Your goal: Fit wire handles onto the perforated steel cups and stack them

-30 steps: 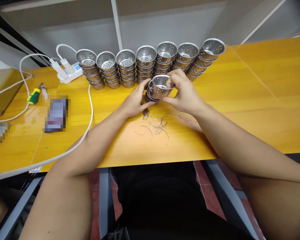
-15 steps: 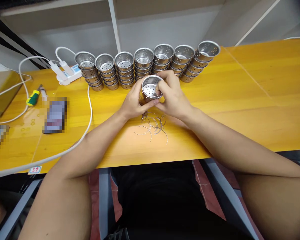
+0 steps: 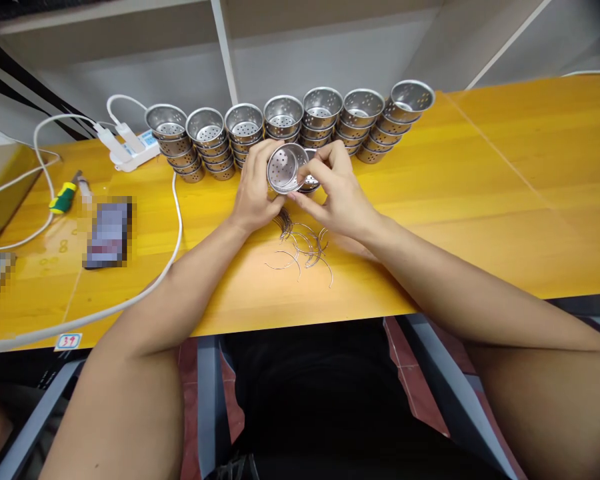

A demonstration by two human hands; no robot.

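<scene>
My left hand is wrapped round the side of a small perforated metal cup, which is tilted with its mouth facing me. From the right, my right hand pinches the near right part of this cup's rim between thumb and fingers. Just behind it, partly hidden by my right fingers, shows another perforated cup. Below my hands, several thin curved metal wires lie loosely on the table. A denser bunch of them sits close to my left thumb.
Stacks of perforated cups stand in a row along the back. At left are a white power strip with cables, a green and yellow screwdriver and a phone. A white cable crosses the yellow table.
The held cup has moved a little left and been tilted, and another cup now shows behind it. My right fingers have shifted from inside the cup to its rim.
</scene>
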